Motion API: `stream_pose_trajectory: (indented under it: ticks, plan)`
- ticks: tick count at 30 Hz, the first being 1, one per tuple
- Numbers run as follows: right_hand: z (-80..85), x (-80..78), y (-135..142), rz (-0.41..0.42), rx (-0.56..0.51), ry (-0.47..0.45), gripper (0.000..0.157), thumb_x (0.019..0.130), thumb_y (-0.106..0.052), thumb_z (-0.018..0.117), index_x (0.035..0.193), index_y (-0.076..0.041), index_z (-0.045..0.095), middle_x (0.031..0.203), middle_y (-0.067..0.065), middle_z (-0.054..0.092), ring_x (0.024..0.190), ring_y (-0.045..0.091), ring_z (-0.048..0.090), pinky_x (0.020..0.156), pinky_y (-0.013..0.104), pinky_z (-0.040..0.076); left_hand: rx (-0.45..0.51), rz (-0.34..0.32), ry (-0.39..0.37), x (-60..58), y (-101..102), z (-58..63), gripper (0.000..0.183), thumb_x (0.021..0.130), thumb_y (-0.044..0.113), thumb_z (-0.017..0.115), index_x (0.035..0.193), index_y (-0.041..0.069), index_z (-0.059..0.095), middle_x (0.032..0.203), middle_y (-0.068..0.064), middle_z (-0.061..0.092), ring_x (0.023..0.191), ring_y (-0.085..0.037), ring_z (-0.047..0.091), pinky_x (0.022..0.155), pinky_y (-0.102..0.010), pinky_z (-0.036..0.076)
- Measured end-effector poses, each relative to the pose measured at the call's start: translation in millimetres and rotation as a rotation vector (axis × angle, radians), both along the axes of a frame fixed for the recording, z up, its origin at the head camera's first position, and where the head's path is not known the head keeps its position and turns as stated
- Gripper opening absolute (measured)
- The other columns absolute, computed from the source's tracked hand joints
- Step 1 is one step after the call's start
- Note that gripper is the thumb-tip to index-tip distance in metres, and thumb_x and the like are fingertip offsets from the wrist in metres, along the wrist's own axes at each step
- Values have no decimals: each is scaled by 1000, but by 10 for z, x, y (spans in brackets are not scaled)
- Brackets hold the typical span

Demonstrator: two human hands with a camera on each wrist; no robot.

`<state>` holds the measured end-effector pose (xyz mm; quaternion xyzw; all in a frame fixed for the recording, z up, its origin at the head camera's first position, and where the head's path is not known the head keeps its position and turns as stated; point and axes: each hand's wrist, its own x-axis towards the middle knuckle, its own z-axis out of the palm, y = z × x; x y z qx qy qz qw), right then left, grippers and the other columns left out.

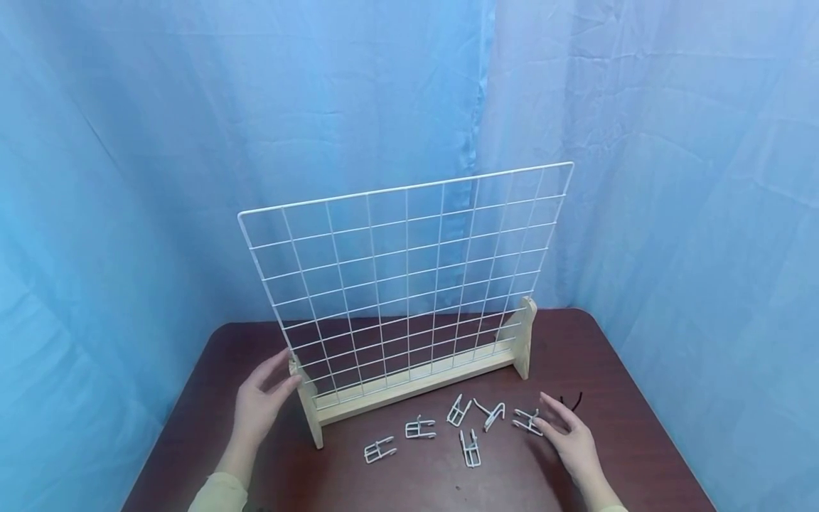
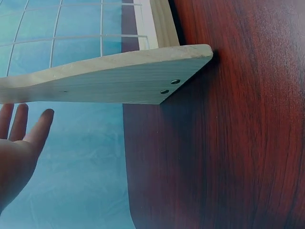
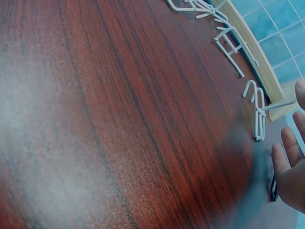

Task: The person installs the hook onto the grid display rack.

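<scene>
Left hand [image 1: 257, 407]'s at the left wooden post [image 1: 307, 407], can't tell if pinching or just touching. Right hand [image 1: 571, 439]'s loosely open and way nearer the end hook [image 3: 259, 117], just left of its fingers, lying roughly left-right on the desk [image 1: 358, 491], near side of the wire grid [image 1: 407, 250].

Grid [image 1: 407, 278] blocks rear; gaps betw. hooks [image 1: 470, 449] prob. tight.

Blue curtain [image 1: 384, 92] hangs behind and on both sides of table [image 1: 397, 491]; top reddish-brown, wood-grained, far corners rounded.
</scene>
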<state>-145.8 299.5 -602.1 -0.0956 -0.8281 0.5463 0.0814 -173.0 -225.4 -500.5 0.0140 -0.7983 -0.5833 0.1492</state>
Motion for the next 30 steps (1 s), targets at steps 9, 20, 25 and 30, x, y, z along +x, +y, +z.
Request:
stream_pose_trajectory:
  ticks: [9,20,25,30]
  plan:
    - [-7,-21,-30,1,-59,21,53,91,-15,74,139,-4,56,136,20,56,103,-4,60,82,10,53,-55,15,58,-28,4,-25,44,88,3,73,131,-1,61,134,-16,55,113,4,46,88,-7,49]
    - [-22,-25,-53,-1,-127,67,45,90,-7,74,131,2,60,128,22,61,100,-5,62,83,13,55,-67,61,43,0,55,38,42,86,-2,73,127,-3,63,132,-18,57,110,11,44,86,-4,47]
    - [-43,-29,-54,-17,-115,72,41,89,-6,75,127,4,63,121,20,66,95,-3,64,80,13,56,-68,51,54,-37,7,-39,42,86,3,76,126,0,65,129,-13,59,110,7,47,87,-7,49]
    - [-45,-47,-63,-46,-91,46,38,89,-7,75,124,2,66,117,19,68,92,-1,65,78,11,54,-73,50,63,-46,-2,-64,42,86,6,76,126,1,66,128,-13,58,111,6,47,87,-9,50]
